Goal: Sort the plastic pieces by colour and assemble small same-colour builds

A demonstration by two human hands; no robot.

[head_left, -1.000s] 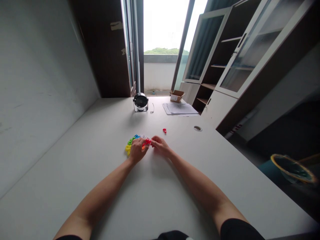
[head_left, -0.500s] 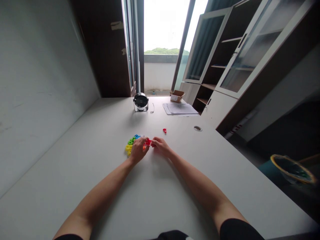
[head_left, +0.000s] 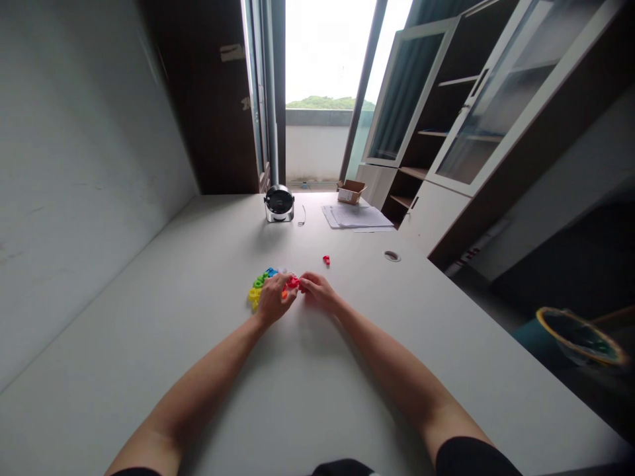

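Note:
A small red plastic piece [head_left: 294, 282] is between my two hands, low over the white table. My left hand [head_left: 272, 299] closes its thumb and fingers round the left side of it. The bent fingers of my right hand [head_left: 319, 289] pinch its right side. Beside and partly behind my left hand lie small plastic pieces: yellow ones [head_left: 254, 295], green ones [head_left: 260, 281], a blue one [head_left: 270, 272] and some orange [head_left: 284, 293]. Farther back, a separate red piece [head_left: 326, 260] rests on the table. The exact shape of the held piece is too small to tell.
A round black and silver device [head_left: 279, 203] stands at the back of the table [head_left: 208, 251]. To its right are paper sheets [head_left: 360, 217] and an open cardboard box [head_left: 350, 192]. A round cable hole [head_left: 391, 256] is at the right. A wall borders the left side.
The red piece has turned slightly between my fingers and sits a touch lower. My right fingers have shifted a little; otherwise both hands stay in place.

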